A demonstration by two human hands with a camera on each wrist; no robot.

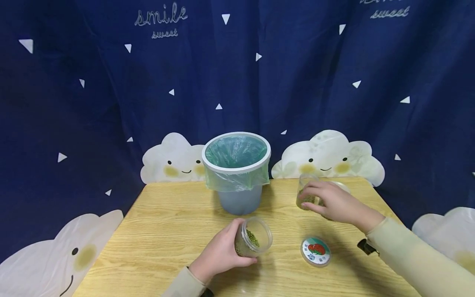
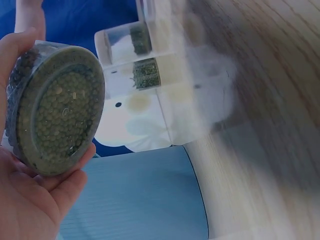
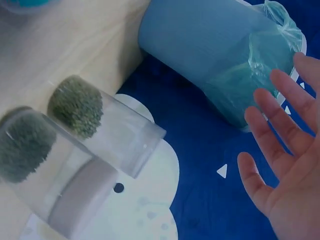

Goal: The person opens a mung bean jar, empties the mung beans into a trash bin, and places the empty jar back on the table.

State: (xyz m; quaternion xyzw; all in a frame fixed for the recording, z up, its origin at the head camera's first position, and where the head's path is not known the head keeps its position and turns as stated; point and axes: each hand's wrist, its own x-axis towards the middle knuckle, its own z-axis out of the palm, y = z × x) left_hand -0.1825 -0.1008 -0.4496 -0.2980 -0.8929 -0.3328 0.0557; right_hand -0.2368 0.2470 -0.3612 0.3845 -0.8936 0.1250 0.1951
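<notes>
My left hand [image 1: 222,252] grips a clear plastic jar [image 1: 253,238] of small green beans. The jar is tilted, its open mouth facing right; in the left wrist view its base [image 2: 65,117] shows the beans inside. My right hand [image 1: 335,201] is in the air by two clear jars at the back right, fingers spread and holding nothing in the right wrist view. One is a lidless jar [image 3: 95,110] with green contents. The other jar [image 3: 30,145] has a pale lid [image 3: 82,197]; my right hand mostly hides it in the head view.
A round lid [image 1: 316,251] with a red fruit picture lies on the wooden table [image 1: 167,231], right of the held jar. Behind that jar stands a grey-blue bin [image 1: 240,200] with a green liner bag [image 1: 237,181]. A dark blue curtain [image 1: 230,66] hangs behind the table.
</notes>
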